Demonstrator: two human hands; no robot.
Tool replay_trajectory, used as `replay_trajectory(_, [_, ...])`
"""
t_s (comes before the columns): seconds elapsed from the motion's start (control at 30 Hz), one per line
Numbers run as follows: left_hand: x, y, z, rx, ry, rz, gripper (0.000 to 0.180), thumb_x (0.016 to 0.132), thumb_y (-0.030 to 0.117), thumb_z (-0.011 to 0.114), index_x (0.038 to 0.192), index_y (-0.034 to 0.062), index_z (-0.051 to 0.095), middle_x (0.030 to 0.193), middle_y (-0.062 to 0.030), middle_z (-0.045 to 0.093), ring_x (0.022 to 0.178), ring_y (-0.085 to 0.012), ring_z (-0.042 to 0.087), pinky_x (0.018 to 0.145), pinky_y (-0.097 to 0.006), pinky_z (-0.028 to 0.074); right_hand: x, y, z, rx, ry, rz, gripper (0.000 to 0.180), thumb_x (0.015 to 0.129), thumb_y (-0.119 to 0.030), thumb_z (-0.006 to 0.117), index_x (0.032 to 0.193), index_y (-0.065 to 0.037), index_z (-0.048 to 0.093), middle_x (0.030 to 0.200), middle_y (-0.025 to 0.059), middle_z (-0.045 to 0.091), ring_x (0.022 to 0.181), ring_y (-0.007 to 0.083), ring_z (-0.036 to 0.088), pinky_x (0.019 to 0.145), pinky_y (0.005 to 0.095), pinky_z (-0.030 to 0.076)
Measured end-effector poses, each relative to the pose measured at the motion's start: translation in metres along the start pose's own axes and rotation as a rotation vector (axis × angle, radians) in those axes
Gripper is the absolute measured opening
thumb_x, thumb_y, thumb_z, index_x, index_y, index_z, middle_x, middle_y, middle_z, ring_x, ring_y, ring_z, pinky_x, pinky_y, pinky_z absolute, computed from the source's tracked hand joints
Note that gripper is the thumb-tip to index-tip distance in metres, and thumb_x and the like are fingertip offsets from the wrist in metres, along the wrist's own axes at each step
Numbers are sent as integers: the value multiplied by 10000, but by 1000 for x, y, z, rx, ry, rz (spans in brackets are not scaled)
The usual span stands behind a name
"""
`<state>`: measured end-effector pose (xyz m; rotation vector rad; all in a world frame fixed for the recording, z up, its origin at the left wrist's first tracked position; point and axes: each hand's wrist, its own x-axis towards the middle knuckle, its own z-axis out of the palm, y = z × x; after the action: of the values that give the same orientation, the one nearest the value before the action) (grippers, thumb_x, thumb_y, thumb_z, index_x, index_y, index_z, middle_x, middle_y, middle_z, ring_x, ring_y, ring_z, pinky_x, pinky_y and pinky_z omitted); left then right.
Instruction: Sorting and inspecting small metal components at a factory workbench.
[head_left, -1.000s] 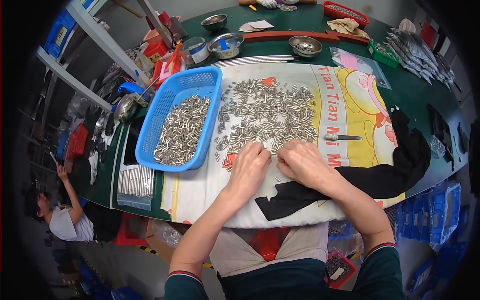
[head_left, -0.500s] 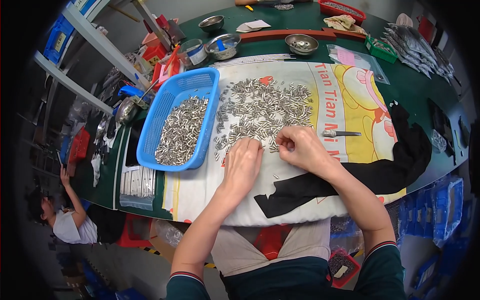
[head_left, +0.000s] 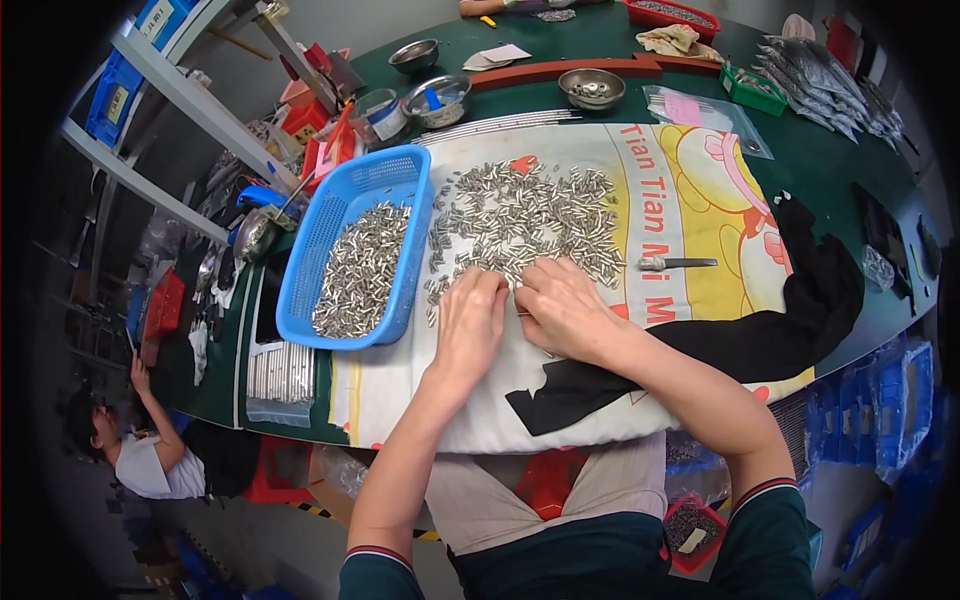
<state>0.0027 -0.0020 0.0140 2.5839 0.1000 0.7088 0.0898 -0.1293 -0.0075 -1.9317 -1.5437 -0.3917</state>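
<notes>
Left hand: we see the left hand (head_left: 468, 322) palm down at the near edge of the pile, fingers bent and drawn together; we cannot tell whether anything is pinched in its tips.
Right hand: just beside it, the right hand (head_left: 565, 310) is curled too, fingertips turned towards the left; its grip is hidden from us.
Loose pins: short, silvery metal pins (head_left: 585, 220) lie scattered in a broad patch just beyond both hands.
Cloth: beneath them we find a padded white and yellow cloth (head_left: 480, 430) with cartoon figures.
Basket: left of the patch, a blue perforated basket (head_left: 318, 230) holds a heap of similar pins.
Right side: a tool with a dark blade (head_left: 690, 263) lies on the cloth, with a length of black fabric (head_left: 740, 350) nearer us.
Far side: a metal bowl (head_left: 590, 104) stands on the green desk (head_left: 820, 190).
</notes>
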Motion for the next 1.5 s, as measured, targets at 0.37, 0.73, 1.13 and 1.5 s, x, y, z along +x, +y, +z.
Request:
replay_trajectory(0.37, [0, -1, 15, 83, -122, 85, 51, 709, -31, 547, 757, -30, 531, 754, -194, 525, 760, -382, 529, 670, -461, 425, -5, -6, -11, -34, -129, -31, 56, 602, -63, 588, 639, -21, 586, 720, 108, 555, 766, 255, 549, 692, 373, 432])
replay_trajectory(0.73, [-4, 1, 11, 226, -151, 191, 78, 661, -51, 537, 733, -30, 518, 714, -183, 501, 725, -350, 541, 648, -445, 448, -11, -2, -29, -114, -275, -66, 63, 603, -82, 593, 613, -23, 572, 650, 112, 559, 710, 267, 577, 615, 392, 479])
replay_trajectory(1.13, [11, -4, 14, 124, -27, 16, 43, 694, -3, 577, 721, -29, 557, 705, -181, 581, 654, -356, 574, 605, -439, 449, -5, 21, -49, -40, -138, 89, 60, 625, -69, 580, 656, -18, 574, 678, 109, 570, 715, 287, 579, 602, 413, 471])
replay_trajectory(1.5, [13, 3, 22, 316, -132, -30, 38, 710, 5, 560, 722, -30, 570, 727, -221, 569, 652, -386, 571, 627, -472, 456, -7, 20, -40, -37, -209, 42, 68, 655, -89, 601, 680, -30, 576, 704, 94, 556, 744, 266, 568, 638, 392, 469])
